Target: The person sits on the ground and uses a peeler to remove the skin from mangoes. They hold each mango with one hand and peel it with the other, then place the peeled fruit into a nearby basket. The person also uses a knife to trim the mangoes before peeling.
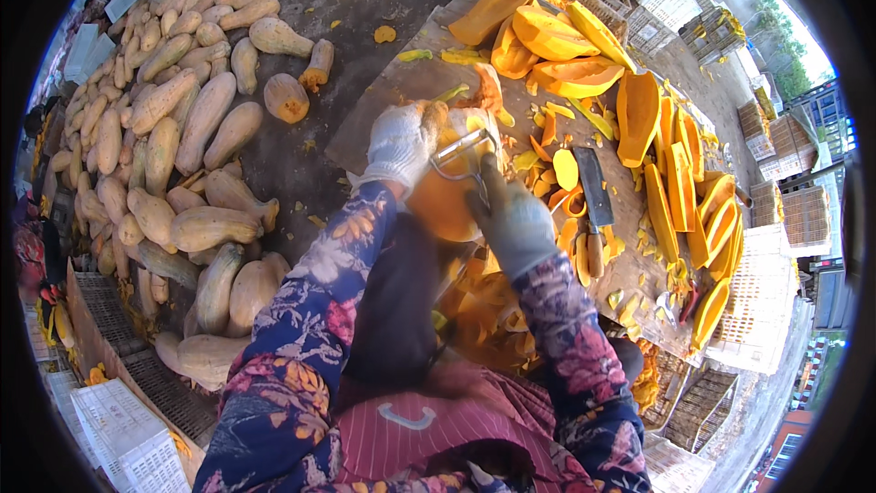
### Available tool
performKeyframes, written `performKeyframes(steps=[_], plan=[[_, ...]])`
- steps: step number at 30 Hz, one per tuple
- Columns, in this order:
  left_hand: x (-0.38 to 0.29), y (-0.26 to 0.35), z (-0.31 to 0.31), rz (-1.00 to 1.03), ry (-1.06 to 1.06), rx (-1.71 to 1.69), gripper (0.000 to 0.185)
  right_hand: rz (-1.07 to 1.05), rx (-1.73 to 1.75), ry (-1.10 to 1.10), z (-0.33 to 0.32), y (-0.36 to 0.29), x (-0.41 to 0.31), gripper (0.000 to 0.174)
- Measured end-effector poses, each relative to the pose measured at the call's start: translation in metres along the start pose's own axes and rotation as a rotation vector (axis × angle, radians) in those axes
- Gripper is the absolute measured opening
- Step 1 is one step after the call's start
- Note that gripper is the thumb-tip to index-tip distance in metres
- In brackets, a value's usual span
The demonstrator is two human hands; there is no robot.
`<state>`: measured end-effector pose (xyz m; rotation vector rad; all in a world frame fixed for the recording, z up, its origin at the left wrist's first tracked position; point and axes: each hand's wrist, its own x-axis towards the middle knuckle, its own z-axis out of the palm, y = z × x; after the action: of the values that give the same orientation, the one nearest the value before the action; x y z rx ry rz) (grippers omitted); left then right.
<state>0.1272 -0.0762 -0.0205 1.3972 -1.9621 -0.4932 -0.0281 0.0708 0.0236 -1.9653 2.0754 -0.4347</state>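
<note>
My left hand (404, 140), in a pale knitted glove, is closed on the upper end of a squash (441, 202) with bare orange flesh, held over my lap at the edge of the wooden table (393, 96). In my right hand (517, 222), also gloved, is a wide metal peeler (465, 147) lying against the squash. A cleaver (594, 185) with a wooden handle rests on the table to the right, among orange offcuts. Hollowed squash halves (554, 33) are piled at the table's far side and along its right edge.
Many whole tan squashes (205, 123) cover the ground at the left. Peelings (482, 308) lie heaped below my hands. White plastic crates (753, 301) stand beyond the table's right edge, and more crates (126, 431) stand at the lower left.
</note>
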Motion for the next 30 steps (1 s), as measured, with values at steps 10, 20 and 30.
performKeyframes(steps=[10,20,30], plan=[[0.003,0.007,0.002,-0.020,-0.014,0.075,0.046,0.048,-0.019,0.156,0.043,0.034,-0.133,0.062],[0.000,0.008,0.010,0.073,-0.044,0.233,0.036,0.112,-0.167,0.120,0.063,0.038,-0.086,0.065],[0.004,0.015,0.006,-0.041,-0.062,0.156,0.050,-0.027,-0.022,0.230,0.060,0.051,-0.087,0.074]])
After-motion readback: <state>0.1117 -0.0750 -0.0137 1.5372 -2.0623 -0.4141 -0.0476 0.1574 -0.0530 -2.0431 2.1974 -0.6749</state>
